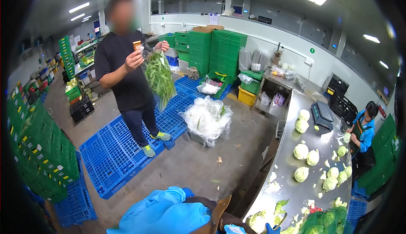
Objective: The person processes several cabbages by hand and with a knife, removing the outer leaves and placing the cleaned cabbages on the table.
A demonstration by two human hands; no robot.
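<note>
At the bottom edge, my right hand (272, 229) in a blue glove is closed on a thin curved tool that looks like a knife (281, 220). Just left of it lies a trimmed cabbage (256, 222) on the metal table (277, 151), with loose leaves around. My left hand (187, 192), also blue-gloved, is partly hidden past the blue sleeve (163, 213), near my dark-clad leg; its fingers cannot be made out. Several pale cabbages (301, 151) sit farther up the table. A green net bag of cabbages (327, 222) lies at the lower right.
A person (122, 65) stands on blue pallets (112, 153), holding a bag of leafy greens (160, 75). Another person (364, 128) handles a vegetable beyond the table. A scale (322, 114), a plastic-lined container (208, 119) and stacked green crates (218, 52) are in view.
</note>
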